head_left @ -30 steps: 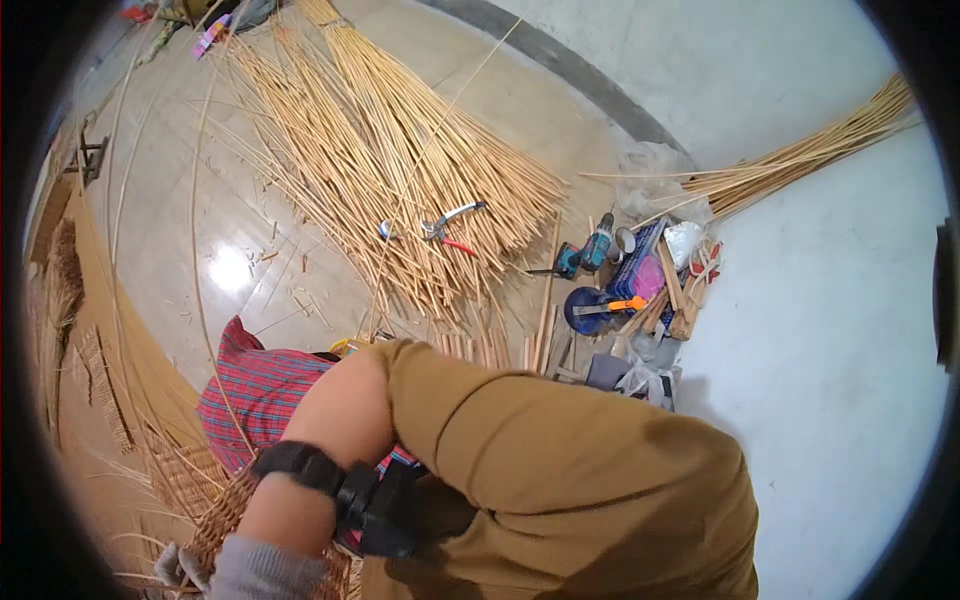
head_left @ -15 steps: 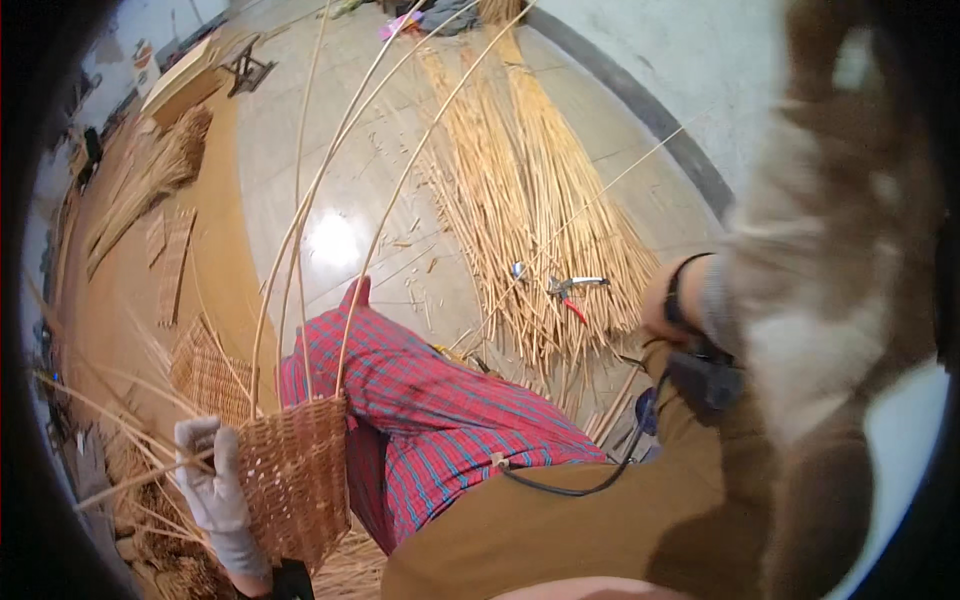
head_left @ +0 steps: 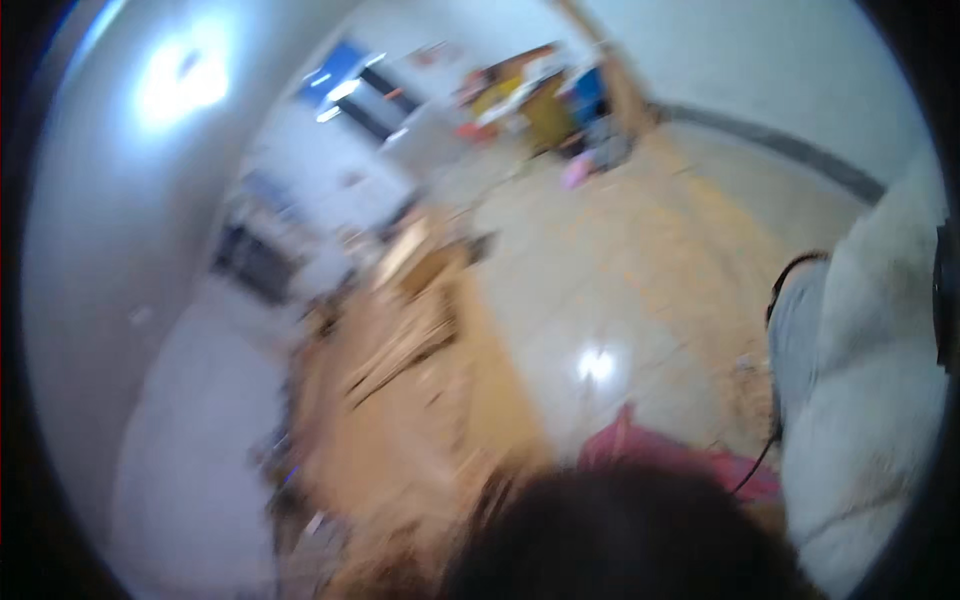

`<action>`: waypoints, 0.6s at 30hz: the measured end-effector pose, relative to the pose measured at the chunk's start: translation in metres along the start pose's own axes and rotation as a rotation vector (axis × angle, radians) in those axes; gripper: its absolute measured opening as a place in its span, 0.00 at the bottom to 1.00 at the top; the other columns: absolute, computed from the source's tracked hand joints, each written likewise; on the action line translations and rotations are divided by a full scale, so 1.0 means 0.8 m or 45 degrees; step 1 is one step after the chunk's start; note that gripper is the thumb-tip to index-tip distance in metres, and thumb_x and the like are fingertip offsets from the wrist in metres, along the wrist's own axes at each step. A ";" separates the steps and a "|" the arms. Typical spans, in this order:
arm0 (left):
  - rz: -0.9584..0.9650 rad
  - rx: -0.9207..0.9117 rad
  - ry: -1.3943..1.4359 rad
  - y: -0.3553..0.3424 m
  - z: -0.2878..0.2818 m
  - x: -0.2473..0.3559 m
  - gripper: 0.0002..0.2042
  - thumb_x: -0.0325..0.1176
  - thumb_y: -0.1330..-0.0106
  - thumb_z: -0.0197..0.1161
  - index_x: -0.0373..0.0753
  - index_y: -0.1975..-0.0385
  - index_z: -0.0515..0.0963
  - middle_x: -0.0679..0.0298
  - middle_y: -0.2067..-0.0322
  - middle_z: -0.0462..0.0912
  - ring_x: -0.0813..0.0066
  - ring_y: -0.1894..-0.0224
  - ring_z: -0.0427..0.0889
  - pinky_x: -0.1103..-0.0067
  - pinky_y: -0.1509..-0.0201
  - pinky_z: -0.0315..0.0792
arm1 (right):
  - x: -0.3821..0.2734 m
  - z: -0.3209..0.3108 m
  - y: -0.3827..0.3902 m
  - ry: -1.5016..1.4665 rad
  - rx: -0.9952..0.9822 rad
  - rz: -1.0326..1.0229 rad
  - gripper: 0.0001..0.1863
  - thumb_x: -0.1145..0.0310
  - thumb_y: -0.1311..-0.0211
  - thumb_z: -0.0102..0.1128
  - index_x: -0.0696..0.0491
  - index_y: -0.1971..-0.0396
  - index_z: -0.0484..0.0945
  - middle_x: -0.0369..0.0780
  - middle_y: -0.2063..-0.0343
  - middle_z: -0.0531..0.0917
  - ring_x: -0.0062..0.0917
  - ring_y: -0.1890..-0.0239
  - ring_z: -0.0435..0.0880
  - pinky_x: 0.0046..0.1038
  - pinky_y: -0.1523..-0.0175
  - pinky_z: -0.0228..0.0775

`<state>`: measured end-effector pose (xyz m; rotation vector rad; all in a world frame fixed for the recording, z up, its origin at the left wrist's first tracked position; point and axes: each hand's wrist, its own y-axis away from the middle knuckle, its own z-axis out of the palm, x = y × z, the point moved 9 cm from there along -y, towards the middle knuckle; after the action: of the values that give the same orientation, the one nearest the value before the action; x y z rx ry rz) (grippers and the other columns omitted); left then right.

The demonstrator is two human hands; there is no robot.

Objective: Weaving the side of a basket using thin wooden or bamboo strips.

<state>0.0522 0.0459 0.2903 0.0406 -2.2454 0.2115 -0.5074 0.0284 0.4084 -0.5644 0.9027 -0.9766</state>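
Very close at the right edge, a pale work glove (head_left: 870, 390) covers my right hand; a grey cuff (head_left: 795, 320) and a dark wristband (head_left: 795, 275) show beside it. Its fingers cannot be made out, nor whether they hold anything. My left hand is out of view, and so is the woven wicker piece. A dark rounded shape (head_left: 610, 540) hides the lower middle. Behind it, the red checked cloth (head_left: 640, 440) over my leg shows in part. The whole picture is smeared by motion.
A brown mat (head_left: 400, 430) covers the floor at the left, with a bundle of sticks (head_left: 410, 340) on it and a box (head_left: 415, 260) beyond. Loose yellow canes (head_left: 680, 250) lie at the right. Colourful piled goods (head_left: 545, 105) stand at the far wall.
The view has swung up and left, bringing the far wall and a lamp into sight. My left hand and the wicker piece have left the picture. A dark shape now covers the bottom.
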 end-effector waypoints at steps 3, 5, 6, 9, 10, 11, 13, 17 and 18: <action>-0.022 -0.026 -0.014 0.054 0.011 0.013 0.11 0.30 0.34 0.67 0.40 0.53 0.77 0.58 0.52 0.74 0.79 0.48 0.71 0.80 0.45 0.66 | -0.078 -0.003 -0.013 -0.037 0.006 -0.091 0.30 0.59 0.40 0.67 0.60 0.43 0.72 0.41 0.49 0.80 0.29 0.48 0.79 0.31 0.42 0.71; -0.019 -0.065 0.030 0.046 0.039 -0.001 0.12 0.30 0.34 0.67 0.40 0.52 0.77 0.56 0.49 0.73 0.79 0.45 0.70 0.80 0.43 0.65 | -0.086 0.013 -0.011 0.065 -0.054 -0.175 0.29 0.60 0.39 0.67 0.60 0.43 0.72 0.41 0.49 0.80 0.28 0.48 0.79 0.30 0.42 0.70; -0.027 -0.067 0.045 0.039 0.049 -0.013 0.13 0.30 0.34 0.67 0.40 0.52 0.77 0.55 0.47 0.73 0.78 0.44 0.69 0.80 0.41 0.65 | -0.077 0.021 -0.006 0.118 -0.093 -0.205 0.28 0.60 0.39 0.66 0.60 0.43 0.72 0.41 0.49 0.80 0.28 0.48 0.79 0.30 0.41 0.70; -0.171 -0.057 0.069 0.014 0.077 -0.074 0.14 0.29 0.35 0.68 0.40 0.51 0.77 0.52 0.43 0.72 0.78 0.39 0.68 0.79 0.37 0.64 | -0.012 0.042 0.011 0.236 -0.215 -0.303 0.27 0.61 0.37 0.65 0.60 0.43 0.72 0.40 0.49 0.80 0.27 0.48 0.79 0.29 0.41 0.70; -0.250 -0.053 0.060 0.014 0.081 -0.095 0.14 0.29 0.35 0.68 0.40 0.50 0.77 0.51 0.42 0.72 0.78 0.38 0.68 0.79 0.36 0.63 | 0.010 0.041 0.024 0.273 -0.257 -0.347 0.26 0.61 0.36 0.64 0.60 0.43 0.72 0.40 0.49 0.80 0.27 0.48 0.79 0.29 0.41 0.70; -0.323 -0.057 0.007 0.012 0.085 -0.110 0.15 0.28 0.36 0.68 0.40 0.50 0.77 0.50 0.40 0.71 0.77 0.36 0.67 0.79 0.34 0.63 | 0.023 0.044 0.027 0.298 -0.248 -0.395 0.26 0.61 0.36 0.64 0.60 0.43 0.72 0.40 0.49 0.80 0.27 0.48 0.79 0.29 0.41 0.69; -0.541 -0.161 -0.093 0.017 0.091 -0.146 0.16 0.28 0.36 0.68 0.40 0.49 0.78 0.48 0.37 0.71 0.77 0.33 0.67 0.78 0.32 0.62 | 0.058 0.044 0.037 0.323 -0.283 -0.360 0.25 0.62 0.35 0.63 0.60 0.43 0.72 0.40 0.49 0.80 0.27 0.48 0.79 0.28 0.41 0.69; -0.031 0.094 -0.115 -0.005 0.076 -0.127 0.10 0.35 0.31 0.68 0.36 0.59 0.79 0.67 0.69 0.80 0.76 0.67 0.77 0.77 0.61 0.73 | 0.091 0.036 0.049 0.364 -0.315 -0.318 0.23 0.63 0.33 0.61 0.60 0.43 0.72 0.39 0.49 0.80 0.26 0.48 0.78 0.27 0.41 0.69; -0.052 0.083 -0.143 -0.005 0.080 -0.130 0.10 0.35 0.31 0.68 0.36 0.59 0.79 0.67 0.69 0.80 0.76 0.67 0.77 0.77 0.61 0.73 | 0.095 0.037 0.051 0.362 -0.311 -0.318 0.23 0.63 0.32 0.61 0.60 0.43 0.72 0.39 0.49 0.80 0.25 0.48 0.78 0.27 0.41 0.68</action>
<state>0.0688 0.0269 0.1709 0.1360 -2.3467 0.2663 -0.4442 -0.0191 0.3638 -0.7713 1.2370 -1.2003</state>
